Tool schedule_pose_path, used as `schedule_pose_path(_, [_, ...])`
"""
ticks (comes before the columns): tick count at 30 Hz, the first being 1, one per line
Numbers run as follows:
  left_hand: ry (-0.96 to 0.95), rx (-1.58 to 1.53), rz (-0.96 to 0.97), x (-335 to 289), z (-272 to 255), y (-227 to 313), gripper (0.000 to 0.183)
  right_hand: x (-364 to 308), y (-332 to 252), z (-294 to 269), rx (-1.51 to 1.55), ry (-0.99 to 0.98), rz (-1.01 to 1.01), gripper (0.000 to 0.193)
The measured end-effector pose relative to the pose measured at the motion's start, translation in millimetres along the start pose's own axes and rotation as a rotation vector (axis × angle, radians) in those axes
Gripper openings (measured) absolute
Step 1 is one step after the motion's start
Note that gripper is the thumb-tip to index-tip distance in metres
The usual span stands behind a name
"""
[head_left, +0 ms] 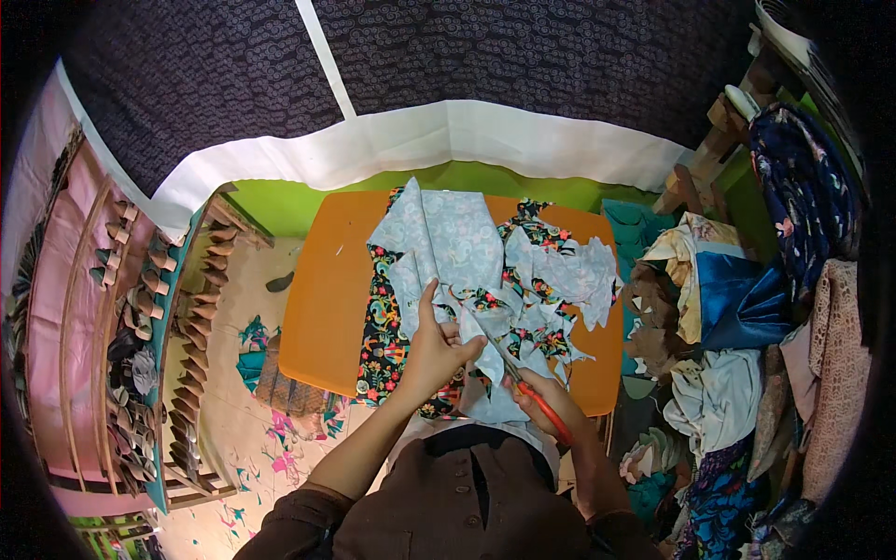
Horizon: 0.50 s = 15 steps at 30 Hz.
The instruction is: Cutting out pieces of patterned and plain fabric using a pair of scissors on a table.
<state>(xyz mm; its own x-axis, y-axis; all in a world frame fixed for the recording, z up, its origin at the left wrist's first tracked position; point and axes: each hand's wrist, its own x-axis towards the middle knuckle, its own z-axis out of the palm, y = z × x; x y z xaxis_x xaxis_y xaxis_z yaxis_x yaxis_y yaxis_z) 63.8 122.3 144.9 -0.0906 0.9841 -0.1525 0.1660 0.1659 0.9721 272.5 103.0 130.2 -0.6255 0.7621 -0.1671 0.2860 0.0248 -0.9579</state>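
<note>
A black floral fabric (381,331) with a pale reverse side lies in loose, folded layers on the orange table. My left hand (431,355) holds it near the middle, the thumb against a pale fold and the index finger stretched along the cloth. In my right hand (557,403) is a pair of scissors (561,429) with red handles. Their blades reach up and left into the fabric just right of my left thumb; the tips are partly hidden by cloth. Jagged fabric offcuts (569,271) lie to the right of the main piece.
The orange table (322,289) has rounded corners. Wooden shoe lasts (194,350) fill a rack on the left. Colourful scraps (285,448) litter the floor at the lower left. Piled cloths (719,392) crowd the right side. A dark patterned curtain (523,56) with a white border hangs behind.
</note>
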Motion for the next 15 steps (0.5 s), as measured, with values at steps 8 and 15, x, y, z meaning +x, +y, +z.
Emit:
schedule_pose_path(8, [0.012,-0.029,0.035,0.6,10.3,-0.8,0.089,-3.9,6.2,6.8,0.044,0.022,0.063,0.061])
schedule_pose_path(15, [0.012,-0.267,-0.001,0.5,25.0,1.9,0.072,-3.9,4.3,4.0,0.107,0.020,-0.020,0.060])
